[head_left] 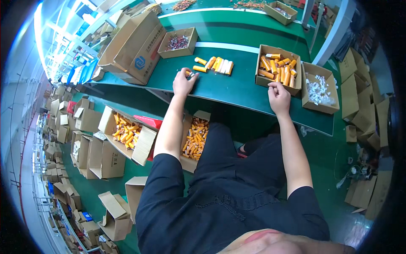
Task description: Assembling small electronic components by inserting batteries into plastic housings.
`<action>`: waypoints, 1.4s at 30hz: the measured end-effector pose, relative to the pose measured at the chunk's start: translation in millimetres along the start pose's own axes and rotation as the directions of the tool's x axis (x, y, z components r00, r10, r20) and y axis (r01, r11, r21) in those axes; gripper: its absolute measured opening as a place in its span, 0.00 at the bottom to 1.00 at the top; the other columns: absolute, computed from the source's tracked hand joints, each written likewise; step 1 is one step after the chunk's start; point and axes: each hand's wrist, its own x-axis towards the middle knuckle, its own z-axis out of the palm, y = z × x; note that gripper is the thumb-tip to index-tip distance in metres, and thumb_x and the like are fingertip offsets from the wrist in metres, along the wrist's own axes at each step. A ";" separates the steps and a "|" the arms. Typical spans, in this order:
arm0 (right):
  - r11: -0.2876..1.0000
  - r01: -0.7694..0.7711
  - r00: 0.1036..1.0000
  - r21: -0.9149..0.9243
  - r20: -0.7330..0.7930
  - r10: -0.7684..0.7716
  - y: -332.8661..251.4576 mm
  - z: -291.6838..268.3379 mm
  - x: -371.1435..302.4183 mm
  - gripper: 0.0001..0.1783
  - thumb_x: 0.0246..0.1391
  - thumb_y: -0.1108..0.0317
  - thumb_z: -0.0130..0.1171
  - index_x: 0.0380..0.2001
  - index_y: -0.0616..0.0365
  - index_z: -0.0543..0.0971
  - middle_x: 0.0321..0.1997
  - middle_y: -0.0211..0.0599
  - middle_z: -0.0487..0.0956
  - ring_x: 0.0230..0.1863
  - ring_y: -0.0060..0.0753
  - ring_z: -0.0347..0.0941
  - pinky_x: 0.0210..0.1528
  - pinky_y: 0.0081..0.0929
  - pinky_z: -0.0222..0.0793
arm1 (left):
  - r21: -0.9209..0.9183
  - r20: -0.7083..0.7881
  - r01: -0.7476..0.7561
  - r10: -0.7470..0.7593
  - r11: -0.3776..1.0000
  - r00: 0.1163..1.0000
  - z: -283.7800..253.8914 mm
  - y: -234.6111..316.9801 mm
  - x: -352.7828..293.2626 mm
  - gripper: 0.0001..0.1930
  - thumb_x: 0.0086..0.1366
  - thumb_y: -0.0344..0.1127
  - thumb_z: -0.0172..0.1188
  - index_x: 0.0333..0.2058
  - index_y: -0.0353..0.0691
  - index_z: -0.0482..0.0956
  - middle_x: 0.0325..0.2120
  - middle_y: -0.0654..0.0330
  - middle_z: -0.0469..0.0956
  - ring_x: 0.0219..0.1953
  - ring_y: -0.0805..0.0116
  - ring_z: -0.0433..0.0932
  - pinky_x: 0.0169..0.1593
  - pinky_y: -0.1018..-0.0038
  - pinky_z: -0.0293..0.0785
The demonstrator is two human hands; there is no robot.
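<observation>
Left hand (184, 82): thumb and fingers appear pinched on a small dark piece (191, 75), its kind too small to tell. Right hand (279, 98): fingers curled inward at the near edge of the box of orange cylinders (292, 90); whether they grip anything cannot be told. Loose orange cylinders (200, 68) lie just beyond and right of the left hand, beside a short row with white ones (225, 66).

Handling, in this inspector's judgement: keep the left pinch light and near the fingertips, so that the piece remains visible and the nearest cylinder is not nudged into rolling. The right hand would do best to lift cylinders singly, by the middle, without dragging the box.

Surface: green bench (241, 91) under both hands. Box of white pieces (311, 103) right of the right hand; box of small dark-red parts (177, 53) beyond the left; large carton (144, 46) further left.

Room: green floor (321, 165) below the right hand; below the left, an open carton (145, 146) filled with orange cylinders
</observation>
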 end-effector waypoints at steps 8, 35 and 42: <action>0.986 0.161 0.987 -0.041 0.021 -0.160 -11.9 7.1 -1.4 0.04 0.56 0.74 0.61 0.35 0.56 0.83 0.16 0.27 0.70 0.17 0.31 0.62 0.22 0.30 0.61 | 0.000 -0.149 0.171 -0.169 0.985 0.974 4.2 -10.5 1.2 0.24 0.60 0.43 0.63 0.53 0.42 0.73 0.42 0.47 0.81 0.42 0.44 0.82 0.46 0.55 0.79; 0.988 0.141 -0.649 -0.064 0.748 0.141 112.0 220.7 -98.3 0.37 0.48 0.50 0.67 0.59 0.57 0.77 0.63 0.42 0.74 0.58 0.48 0.71 0.60 0.37 0.68 | -0.077 -0.227 0.219 -0.231 0.973 0.946 33.6 -1.9 7.3 0.20 0.60 0.41 0.69 0.48 0.42 0.75 0.34 0.57 0.81 0.29 0.56 0.80 0.34 0.64 0.77; 0.996 0.038 -0.563 -0.084 0.822 0.091 135.6 194.6 -77.4 0.33 0.47 0.49 0.69 0.54 0.57 0.80 0.55 0.42 0.77 0.50 0.47 0.73 0.53 0.38 0.70 | -0.079 -0.203 0.204 -0.217 0.976 0.955 37.6 -5.8 10.6 0.19 0.59 0.39 0.69 0.46 0.41 0.76 0.33 0.56 0.81 0.29 0.58 0.80 0.35 0.66 0.77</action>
